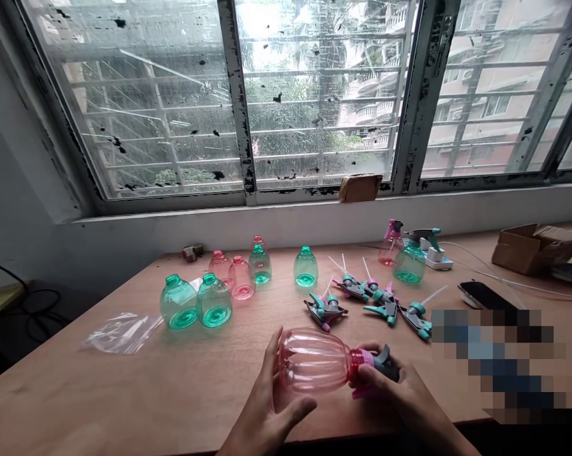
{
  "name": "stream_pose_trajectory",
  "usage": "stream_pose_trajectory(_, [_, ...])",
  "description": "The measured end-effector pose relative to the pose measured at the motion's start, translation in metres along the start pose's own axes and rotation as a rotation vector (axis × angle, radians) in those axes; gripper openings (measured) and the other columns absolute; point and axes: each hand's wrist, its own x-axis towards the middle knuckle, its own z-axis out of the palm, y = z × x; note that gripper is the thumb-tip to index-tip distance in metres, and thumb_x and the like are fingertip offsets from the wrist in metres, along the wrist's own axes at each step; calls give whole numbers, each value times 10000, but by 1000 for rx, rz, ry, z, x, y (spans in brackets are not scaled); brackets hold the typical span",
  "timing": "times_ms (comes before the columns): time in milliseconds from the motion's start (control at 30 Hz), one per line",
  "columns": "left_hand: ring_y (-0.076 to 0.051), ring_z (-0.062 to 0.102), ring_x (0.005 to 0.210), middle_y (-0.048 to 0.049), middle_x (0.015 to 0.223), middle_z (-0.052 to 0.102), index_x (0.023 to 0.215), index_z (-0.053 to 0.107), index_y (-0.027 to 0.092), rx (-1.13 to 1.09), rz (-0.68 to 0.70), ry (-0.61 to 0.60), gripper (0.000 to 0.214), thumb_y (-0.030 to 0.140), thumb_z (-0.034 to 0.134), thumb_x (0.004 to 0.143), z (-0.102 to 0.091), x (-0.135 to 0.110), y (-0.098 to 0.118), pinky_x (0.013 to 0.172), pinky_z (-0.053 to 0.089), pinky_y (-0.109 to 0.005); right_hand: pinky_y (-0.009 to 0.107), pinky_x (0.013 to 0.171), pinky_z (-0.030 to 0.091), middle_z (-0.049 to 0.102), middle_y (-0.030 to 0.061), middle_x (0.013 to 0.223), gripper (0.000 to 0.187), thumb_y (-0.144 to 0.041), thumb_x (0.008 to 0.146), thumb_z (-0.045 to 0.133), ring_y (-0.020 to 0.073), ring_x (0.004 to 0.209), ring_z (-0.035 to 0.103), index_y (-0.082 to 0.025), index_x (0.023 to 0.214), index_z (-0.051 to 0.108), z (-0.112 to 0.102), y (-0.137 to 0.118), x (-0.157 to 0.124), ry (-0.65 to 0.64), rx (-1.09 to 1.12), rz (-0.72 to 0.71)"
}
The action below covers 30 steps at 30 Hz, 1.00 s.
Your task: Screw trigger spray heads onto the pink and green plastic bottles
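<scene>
A clear pink spray bottle (314, 362) lies on its side in the air between my hands, its base to the left. My left hand (273, 399) cups the base, fingers behind it and the thumb apart below. With fingers and thumb, my right hand (394, 386) grips the neck and the pink collar of the grey-and-pink trigger sprayer (384, 364); part of the sprayer is hidden by the fingers. Just beyond, loose trigger sprayers (326, 310) in grey, teal and pink lie with white tubes sticking out.
Green bottles (214, 304) and pink bottles (242, 282) without sprayers stand at left and centre. A clear plastic bag (124, 332) lies at left. Complete spray bottles (409, 263), a power strip (438, 258), a phone (485, 296) and a cardboard box (518, 250) are on the right.
</scene>
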Motion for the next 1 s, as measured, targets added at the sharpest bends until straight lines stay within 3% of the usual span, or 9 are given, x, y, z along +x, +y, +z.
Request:
stream_pose_trajectory(100, [-335, 332, 1457, -130, 1615, 322, 1531, 234, 270, -32, -2, 49, 841, 497, 684, 858, -1, 0, 0, 1198, 285, -484, 312, 589, 615, 791, 42, 692, 356, -383, 706, 861, 215, 638, 720, -164, 938, 704, 2, -1, 0, 1, -13, -1])
stream_pose_trajectory(267, [-358, 369, 1432, -118, 1617, 316, 1493, 318, 304, 14, -31, 65, 760, 475, 694, 855, -2, 0, -2, 1188, 285, -526, 318, 544, 634, 767, 31, 720, 370, -366, 638, 901, 206, 609, 695, -168, 907, 742, 5, -4, 1, 34, -45, -6])
stream_pose_trajectory(467, [-338, 242, 1499, -113, 1634, 288, 1506, 295, 293, -80, 50, 78, 893, 416, 795, 777, -1, 2, -12, 1228, 193, -498, 292, 524, 622, 749, 29, 685, 338, -400, 657, 885, 185, 575, 672, -165, 850, 738, 6, -7, 0, 18, -72, -20])
stream_pose_trajectory(667, [-335, 262, 1496, -97, 1632, 307, 1528, 265, 310, -66, 93, 11, 922, 354, 803, 780, -1, 3, -14, 1208, 274, -468, 319, 576, 626, 768, 45, 687, 353, -427, 699, 856, 201, 609, 697, -158, 860, 695, 4, -5, 1, -23, -41, -4])
stream_pose_trajectory(833, [-353, 281, 1484, -92, 1624, 319, 1545, 220, 313, 66, 94, 83, 946, 400, 781, 789, -2, 1, -17, 1241, 137, -509, 367, 629, 631, 764, 53, 733, 386, -437, 684, 861, 233, 659, 714, -160, 889, 687, 5, -2, 1, -72, -30, 25])
stream_pose_trajectory(1000, [-372, 338, 1447, -86, 1635, 287, 1546, 206, 343, -1, 44, 36, 894, 503, 711, 826, -3, -2, -12, 1213, 205, -529, 359, 650, 615, 775, 54, 756, 371, -461, 736, 815, 247, 696, 728, -176, 931, 679, 4, -3, 0, -101, -68, -4])
